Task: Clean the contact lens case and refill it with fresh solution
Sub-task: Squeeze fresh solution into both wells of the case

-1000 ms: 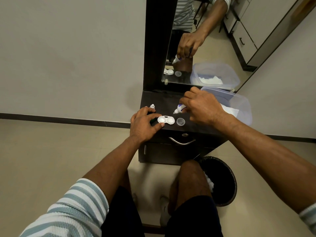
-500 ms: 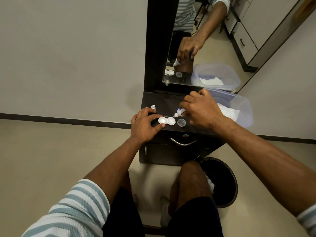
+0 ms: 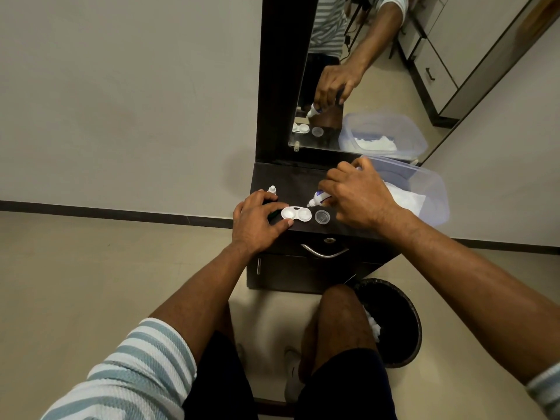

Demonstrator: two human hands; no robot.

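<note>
Contact lens case (image 3: pixel 296 214) lies open on the dark cabinet top (image 3: pixel 291 180), left hand (image 3: pixel 257 222) pinching its left end. Right hand (image 3: pixel 360 198) grips the tilted solution bottle (image 3: pixel 317 199), nozzle just above the right well: refilling, probably. Next, a gentle squeeze.

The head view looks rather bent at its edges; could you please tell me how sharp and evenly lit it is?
Head view: wide-angle bending curves the skirting and mirror frame; light is soft and even, no harsh glare; the lens case and solution bottle are small but fairly sharp.
</note>
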